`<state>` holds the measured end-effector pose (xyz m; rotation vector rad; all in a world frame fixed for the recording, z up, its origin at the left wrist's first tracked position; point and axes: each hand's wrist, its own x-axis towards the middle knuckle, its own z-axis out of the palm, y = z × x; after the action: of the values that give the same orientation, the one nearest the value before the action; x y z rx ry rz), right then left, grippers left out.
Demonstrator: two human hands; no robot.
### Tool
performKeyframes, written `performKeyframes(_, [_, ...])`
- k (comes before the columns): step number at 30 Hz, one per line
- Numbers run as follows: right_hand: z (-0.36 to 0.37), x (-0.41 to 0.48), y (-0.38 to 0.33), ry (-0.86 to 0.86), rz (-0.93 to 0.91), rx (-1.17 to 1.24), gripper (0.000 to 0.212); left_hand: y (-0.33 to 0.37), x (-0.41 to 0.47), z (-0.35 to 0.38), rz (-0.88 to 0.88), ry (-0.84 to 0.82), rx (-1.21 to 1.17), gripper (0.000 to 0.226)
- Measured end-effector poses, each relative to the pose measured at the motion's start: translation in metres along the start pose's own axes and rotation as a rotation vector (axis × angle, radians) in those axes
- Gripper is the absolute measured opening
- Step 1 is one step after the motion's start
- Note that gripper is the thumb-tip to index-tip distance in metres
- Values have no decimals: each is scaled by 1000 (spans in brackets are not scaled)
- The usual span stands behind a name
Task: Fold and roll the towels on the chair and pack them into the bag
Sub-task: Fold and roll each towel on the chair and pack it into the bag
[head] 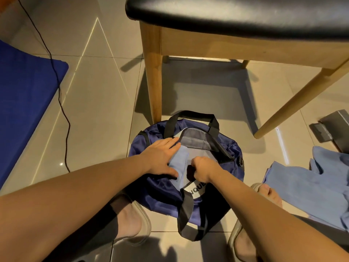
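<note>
While my left hand [160, 157], fingers straight, presses the towel [179, 165] into the bag [156, 201], my right hand [204, 168] grips its near edge.

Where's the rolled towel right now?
Head view, centre: the rolled towel lies in the open mouth of the navy bag, under the left hand, with the right hand gripping the bag's edge just right of it.

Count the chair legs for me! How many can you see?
4. One near leg stands by the bag, one slants at the right. Two far legs peek under the seat: left, right. None seem hidden.
</note>
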<state>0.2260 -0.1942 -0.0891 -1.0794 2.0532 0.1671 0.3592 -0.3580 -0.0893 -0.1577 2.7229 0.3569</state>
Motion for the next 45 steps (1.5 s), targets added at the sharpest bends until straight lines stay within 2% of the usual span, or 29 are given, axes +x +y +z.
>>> performKeyframes(2, [-1,-2,4,-61,-3,-167,36,8,4,8,3,-23,51,114])
performKeyframes(5, [-1,-3,3,-83,7,-247,42,16,11,15,-21,-67,114,108])
performKeyframes(12, [-21,-26,-1,-71,-59,-208,37,17,17,14,-60,-105,192,110])
performKeyframes(17, [-37,-59,11,-297,-20,-220,15,19,19,4,-111,-140,167,106])
performKeyframes(20, [-44,-66,17,-405,39,-212,23,22,19,-2,-154,-156,185,102])
performKeyframes(23, [-52,-71,17,-444,69,-165,13,29,18,-2,-195,-159,201,99])
performKeyframes(25, [-55,-75,19,-496,100,-141,25,33,17,-1,-210,-168,206,99])
performKeyframes(26, [-54,-76,22,-503,116,-131,26,33,16,-1,-212,-173,201,99])
performKeyframes(28, [-49,-75,27,-391,110,-155,10,31,17,-5,-200,-177,168,96])
performKeyframes(31, [-39,-73,27,-193,96,-227,14,21,18,-16,-167,-184,99,83])
performKeyframes(33, [-34,-71,24,-115,104,-262,34,15,17,-20,-145,-194,70,78])
performKeyframes(39, [-11,-70,31,54,113,-376,28,17,13,-14,-151,-237,38,106])
performKeyframes(42, [-5,-72,41,118,96,-305,24,20,14,-16,-129,-208,65,108])
performKeyframes(45, [-7,-77,51,205,58,-165,20,25,17,-22,-67,-108,124,102])
